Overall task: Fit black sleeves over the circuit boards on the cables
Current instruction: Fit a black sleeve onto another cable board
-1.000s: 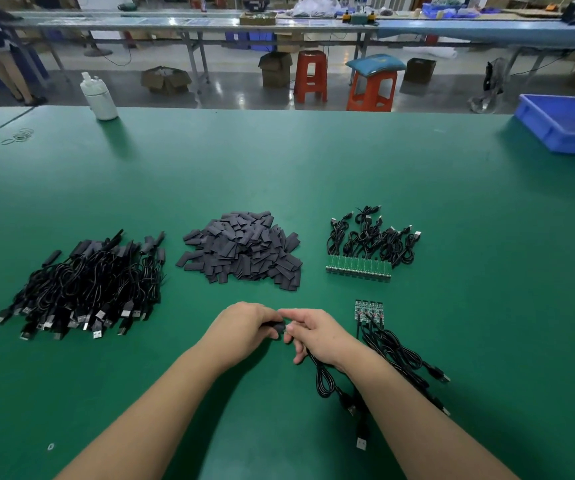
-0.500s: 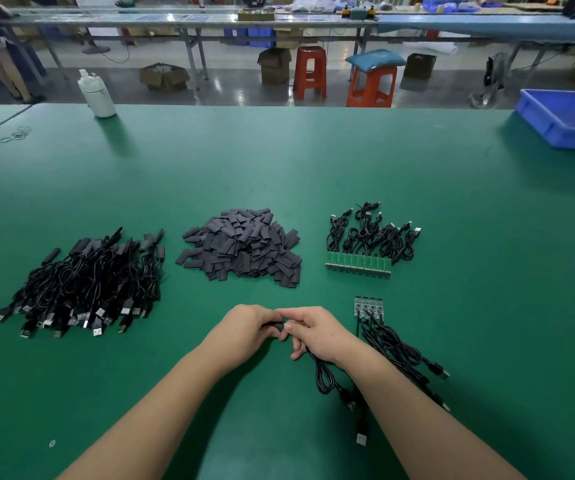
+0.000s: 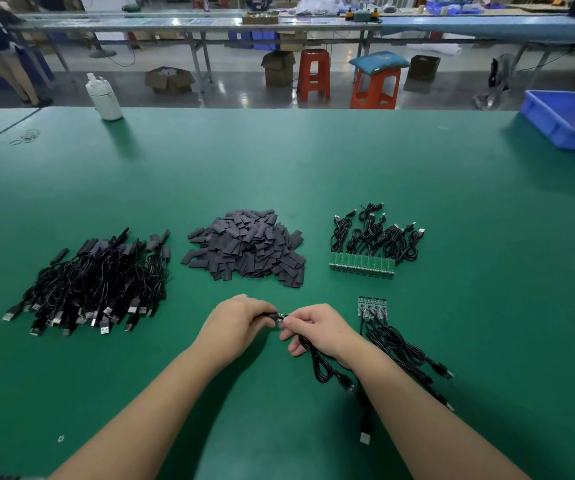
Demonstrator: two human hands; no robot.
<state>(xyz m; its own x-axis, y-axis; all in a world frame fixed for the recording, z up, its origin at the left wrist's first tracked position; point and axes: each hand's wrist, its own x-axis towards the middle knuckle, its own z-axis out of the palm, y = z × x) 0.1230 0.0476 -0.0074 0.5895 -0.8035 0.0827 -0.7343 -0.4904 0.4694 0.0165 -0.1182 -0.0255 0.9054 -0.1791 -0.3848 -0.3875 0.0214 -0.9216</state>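
Observation:
My left hand (image 3: 236, 322) pinches a black sleeve (image 3: 271, 316) near the table's front middle. My right hand (image 3: 317, 329) pinches the cable's small circuit board (image 3: 282, 315), whose tip shows between the two hands and meets the sleeve's mouth. That cable (image 3: 320, 367) loops down from under my right hand. A heap of loose black sleeves (image 3: 246, 249) lies beyond the hands. Bare boards with cables sit in a row (image 3: 362, 265) at the right and in a small group (image 3: 372, 306) beside my right hand. Sleeved cables (image 3: 95, 282) are piled at the left.
The green table (image 3: 314, 168) runs far back. A white bottle (image 3: 104, 98) stands at its far left edge and a blue bin (image 3: 570, 117) at the far right. Rubber bands (image 3: 26, 136) lie far left. Red stools, boxes and benches stand on the floor beyond.
The hands stay together at the same spot. A small gap has opened between them, and the board's tip now shows there.

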